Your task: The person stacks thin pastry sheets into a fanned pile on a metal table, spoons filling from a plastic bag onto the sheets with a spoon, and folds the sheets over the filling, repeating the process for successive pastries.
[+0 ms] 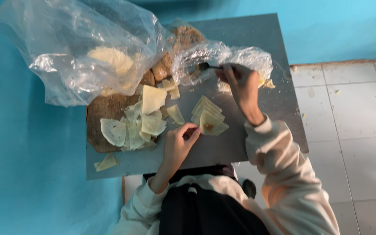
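Wrappers point(209, 116) fanned at frame centre, top one carrying a filling dab. Left hand point(179, 141) pinches its corner; right hand point(239, 85) grips a fork, probably, in the bag point(223, 56). Filling step; folding needs both hands.

Utensil point(205, 66) tip and filling inside crinkled bag point(223, 56), indistinct.

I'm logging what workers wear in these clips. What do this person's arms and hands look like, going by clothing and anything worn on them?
Both arms are covered by loose, cream-coloured long sleeves with ribbed cuffs at the wrists. The left hand and right hand are bare: no gloves, and no rings, watch or bracelet show. The left sleeve and right sleeve look soft and bunched, without visible markings. A dark garment lies over the front of the body.
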